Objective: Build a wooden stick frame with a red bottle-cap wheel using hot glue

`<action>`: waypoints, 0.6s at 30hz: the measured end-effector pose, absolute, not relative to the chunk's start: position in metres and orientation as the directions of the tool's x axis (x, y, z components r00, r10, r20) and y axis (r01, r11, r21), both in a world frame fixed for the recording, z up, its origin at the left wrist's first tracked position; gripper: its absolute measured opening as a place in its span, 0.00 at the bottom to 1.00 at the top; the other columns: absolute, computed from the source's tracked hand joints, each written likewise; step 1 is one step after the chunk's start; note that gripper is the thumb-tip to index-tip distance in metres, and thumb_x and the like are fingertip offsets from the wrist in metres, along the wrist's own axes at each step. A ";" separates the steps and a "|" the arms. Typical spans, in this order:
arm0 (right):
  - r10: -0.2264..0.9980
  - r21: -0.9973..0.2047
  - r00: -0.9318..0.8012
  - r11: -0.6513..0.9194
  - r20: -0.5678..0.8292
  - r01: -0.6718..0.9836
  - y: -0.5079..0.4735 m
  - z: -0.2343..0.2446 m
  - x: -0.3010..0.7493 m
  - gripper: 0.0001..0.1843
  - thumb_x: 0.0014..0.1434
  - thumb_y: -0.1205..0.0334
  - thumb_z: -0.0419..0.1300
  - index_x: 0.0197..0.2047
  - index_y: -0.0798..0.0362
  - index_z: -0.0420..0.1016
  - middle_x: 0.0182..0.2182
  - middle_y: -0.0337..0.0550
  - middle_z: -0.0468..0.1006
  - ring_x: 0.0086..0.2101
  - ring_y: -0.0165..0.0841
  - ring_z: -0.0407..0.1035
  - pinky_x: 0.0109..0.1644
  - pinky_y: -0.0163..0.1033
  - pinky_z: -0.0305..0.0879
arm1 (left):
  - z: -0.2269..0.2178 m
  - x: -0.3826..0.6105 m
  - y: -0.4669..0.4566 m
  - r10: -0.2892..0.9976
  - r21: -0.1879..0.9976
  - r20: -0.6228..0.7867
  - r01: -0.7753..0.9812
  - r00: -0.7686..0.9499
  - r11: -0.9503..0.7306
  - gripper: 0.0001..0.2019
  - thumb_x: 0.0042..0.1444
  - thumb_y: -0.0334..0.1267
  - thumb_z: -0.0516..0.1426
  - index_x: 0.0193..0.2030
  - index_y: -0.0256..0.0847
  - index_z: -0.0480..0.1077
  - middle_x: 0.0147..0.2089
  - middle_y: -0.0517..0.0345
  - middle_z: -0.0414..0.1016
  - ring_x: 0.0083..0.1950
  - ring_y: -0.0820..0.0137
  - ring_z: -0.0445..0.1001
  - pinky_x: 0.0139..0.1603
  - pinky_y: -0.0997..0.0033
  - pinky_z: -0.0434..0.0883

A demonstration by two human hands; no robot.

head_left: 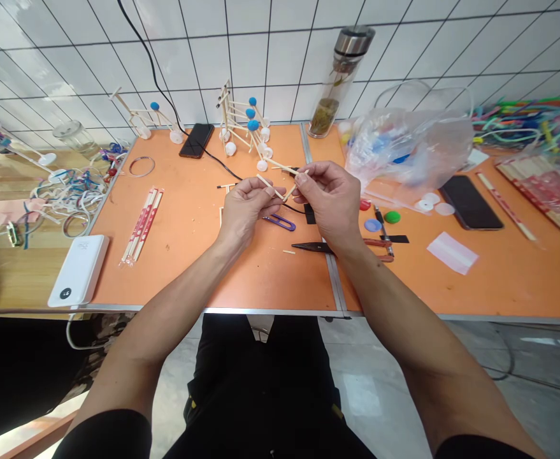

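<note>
Above the orange table, my left hand (247, 209) pinches a thin wooden stick (269, 185) between thumb and fingertips. My right hand (328, 199) is closed on another wooden stick (282, 167), which slants up to the left. Short stick ends meet between the two hands; whether they are joined I cannot tell. Below my hands lie a purple utility knife (280, 222) and, partly under my right wrist, pliers (311, 247) with dark jaws and reddish handles. Just behind stands a stick frame (241, 121) with blue balls and white round pieces.
Wrapped chopsticks (142, 224) and a white power bank (79, 270) lie left. A black cable crosses a phone (197, 140). A glass bottle (339, 80) stands by the wall. Right are a plastic bag (413, 150), another phone (471, 202) and a chopstick bundle (545, 191).
</note>
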State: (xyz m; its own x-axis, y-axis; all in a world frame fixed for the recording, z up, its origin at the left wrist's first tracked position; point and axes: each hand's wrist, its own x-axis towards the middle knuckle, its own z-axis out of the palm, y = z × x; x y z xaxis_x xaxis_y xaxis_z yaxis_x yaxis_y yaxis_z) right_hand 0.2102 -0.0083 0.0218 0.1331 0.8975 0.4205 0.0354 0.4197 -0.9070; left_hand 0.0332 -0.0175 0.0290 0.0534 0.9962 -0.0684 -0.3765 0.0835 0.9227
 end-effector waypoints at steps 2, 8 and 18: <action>0.897 -0.907 0.130 0.421 0.422 0.036 -0.008 0.021 0.210 0.26 0.63 0.32 0.80 0.44 0.46 0.83 0.35 0.36 0.84 0.33 0.32 0.83 0.38 0.37 0.86 | 0.029 0.033 -0.018 0.996 0.919 -0.061 -0.385 0.058 0.079 0.07 0.66 0.33 0.71 0.40 0.42 0.77 0.42 0.57 0.92 0.37 0.72 0.90 0.45 0.73 0.86; 0.895 -0.905 0.150 0.424 0.421 0.010 -0.008 0.022 0.209 0.28 0.60 0.31 0.81 0.43 0.46 0.84 0.34 0.35 0.85 0.31 0.31 0.82 0.37 0.37 0.85 | 0.029 0.033 -0.017 0.996 0.919 -0.062 -0.387 0.058 0.080 0.07 0.66 0.34 0.71 0.40 0.42 0.78 0.42 0.57 0.92 0.38 0.72 0.90 0.45 0.73 0.86; 0.900 -0.914 0.166 0.405 0.403 0.023 -0.008 0.021 0.207 0.28 0.60 0.31 0.81 0.42 0.46 0.82 0.35 0.36 0.85 0.32 0.31 0.82 0.37 0.37 0.84 | 0.027 0.031 -0.017 0.996 0.932 -0.066 -0.353 0.062 0.083 0.08 0.64 0.37 0.72 0.41 0.42 0.78 0.43 0.56 0.92 0.41 0.70 0.91 0.47 0.72 0.86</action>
